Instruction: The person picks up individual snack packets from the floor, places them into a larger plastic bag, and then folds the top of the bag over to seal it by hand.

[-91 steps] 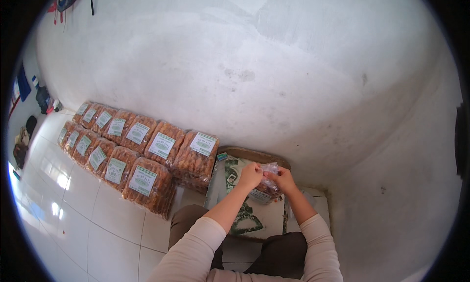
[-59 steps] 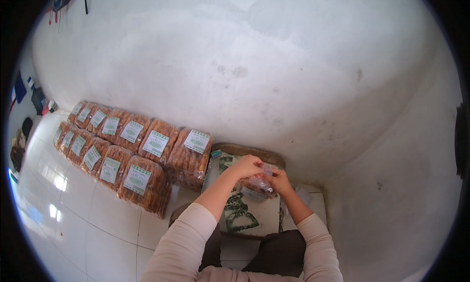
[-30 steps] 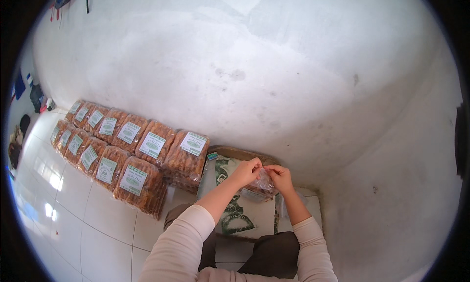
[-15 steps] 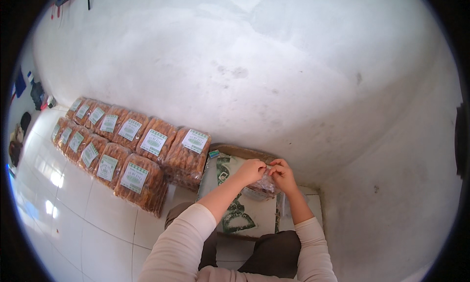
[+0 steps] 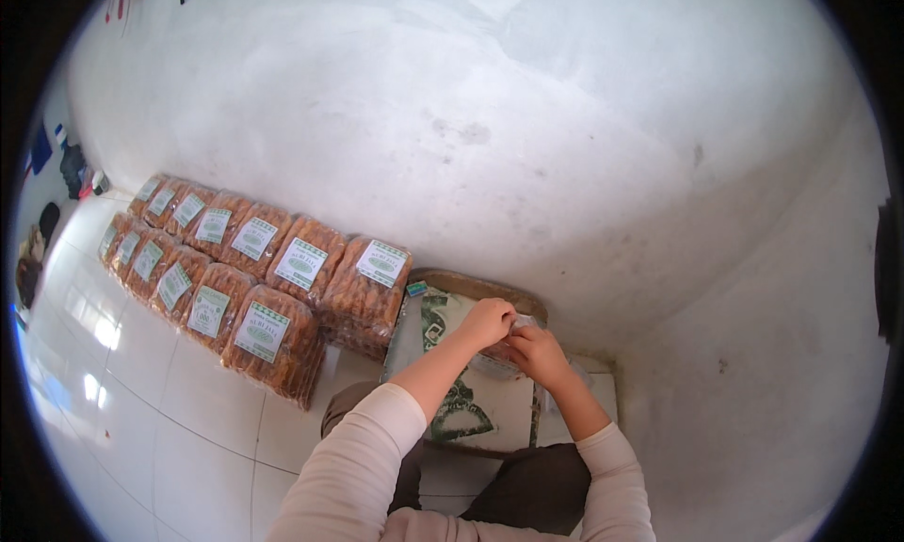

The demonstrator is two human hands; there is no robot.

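Both hands are together over a clear plastic bag (image 5: 496,363) with brownish-red contents. It lies on a low board (image 5: 508,412) with a white face and worn green print. My left hand (image 5: 489,323) has its fingers closed on the bag's top edge. Close beside it, my right hand (image 5: 540,354) also pinches the plastic, its fingers bent inward. The hands cover much of the bag, and exactly what is inside is hard to make out.
Two rows of clear-wrapped brown food packs (image 5: 273,339) with white-and-green labels are piled on the tiled floor (image 5: 202,420) at left. A small blue-green box (image 5: 417,289) sits on the board's far left corner. A whitish wall (image 5: 565,165) rises behind and at right.
My hands have drawn closer together over the bag's top. My right hand has turned and sits slightly lower. The whole view has shifted a little.
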